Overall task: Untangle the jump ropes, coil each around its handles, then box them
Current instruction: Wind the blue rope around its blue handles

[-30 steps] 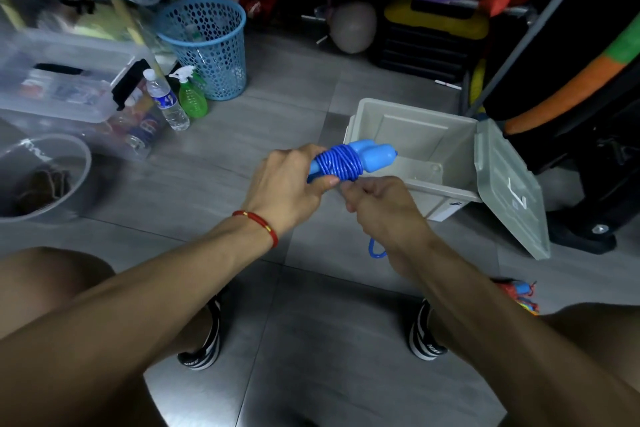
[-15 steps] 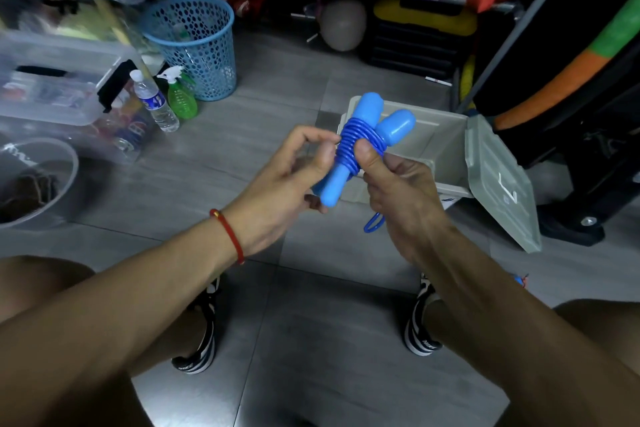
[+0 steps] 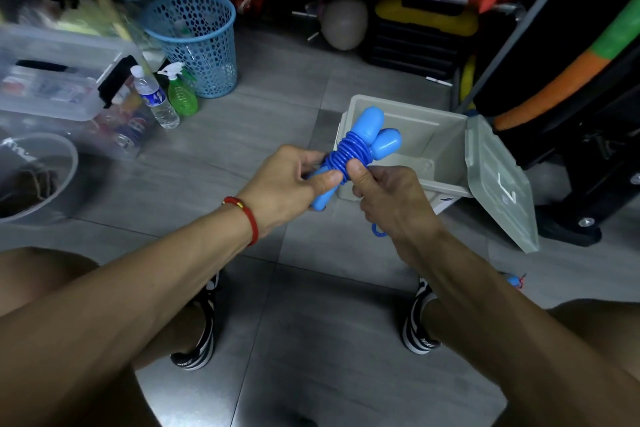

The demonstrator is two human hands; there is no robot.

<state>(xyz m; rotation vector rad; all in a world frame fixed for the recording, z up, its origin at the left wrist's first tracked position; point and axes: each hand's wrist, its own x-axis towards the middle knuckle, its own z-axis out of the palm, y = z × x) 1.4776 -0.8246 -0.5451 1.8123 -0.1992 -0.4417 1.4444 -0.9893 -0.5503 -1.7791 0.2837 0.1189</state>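
A blue jump rope (image 3: 349, 152) is held in front of me, its cord wound tightly round its two light-blue handles, whose rounded ends point up and away. My left hand (image 3: 294, 184) grips the lower part of the handles. My right hand (image 3: 384, 198) pinches the coil with its thumb, and a short loop of cord (image 3: 377, 230) hangs below that wrist. Just behind stands the grey box (image 3: 446, 121), open, with its lid (image 3: 498, 184) hinged out to the right. A second rope's blue and red bit (image 3: 516, 280) peeks out by my right forearm.
I sit on a stool over a grey tiled floor, feet in striped shoes (image 3: 197, 333). At the left are a blue mesh bin (image 3: 197, 42), a water bottle (image 3: 156, 99), a green spray bottle (image 3: 180, 90), clear storage tubs (image 3: 52, 80) and a round tub (image 3: 38, 177). Mats and black gear crowd the back and right.
The coiled rope has swung from lying sideways to pointing up and away over the box. My right thumb has come onto the coil, and my left hand has closed on the lower handles.
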